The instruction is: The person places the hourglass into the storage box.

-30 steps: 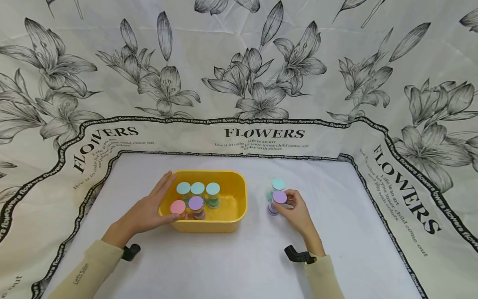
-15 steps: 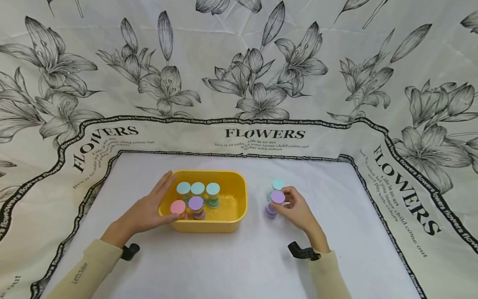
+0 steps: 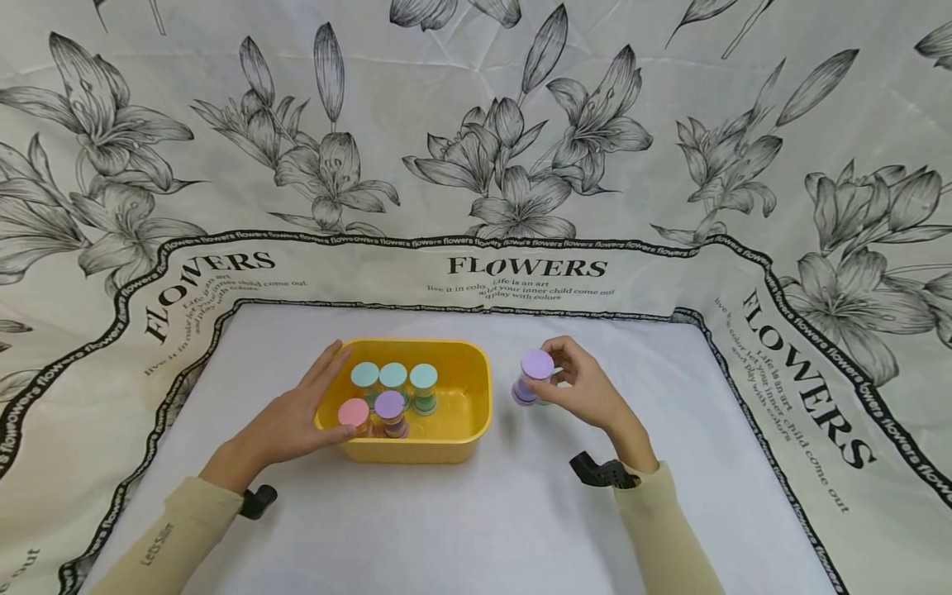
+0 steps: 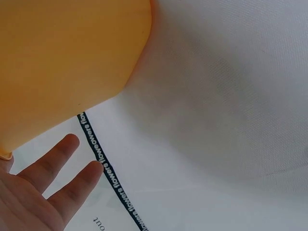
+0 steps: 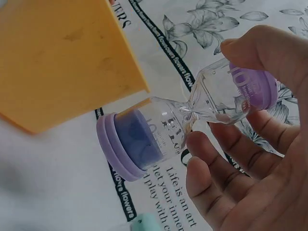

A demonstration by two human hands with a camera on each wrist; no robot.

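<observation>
A clear hourglass with purple caps [image 3: 537,364] is pinched in my right hand [image 3: 583,388], thumb on one side and fingers on the other. In the right wrist view the hourglass [image 5: 187,113] shows its narrow waist and purple sand in the far bulb. My left hand [image 3: 297,417] rests on the left end of a yellow basin [image 3: 416,450], fingers spread along the rim and wall. Inside the basin stand several hourglasses: mint-capped ones [image 3: 424,376] at the back, a pink-capped one [image 3: 354,412] and a purple-capped one [image 3: 390,405] in front.
A mint-capped hourglass [image 5: 146,223] stands on the white tablecloth [image 3: 446,529], mostly hidden behind the right hand in the head view. Flower-printed cloth [image 3: 521,165] rises around the table's back and sides.
My right hand has lifted the purple hourglass off the table and moved it up and slightly left, towards the basin. The left hand stays on the basin.
</observation>
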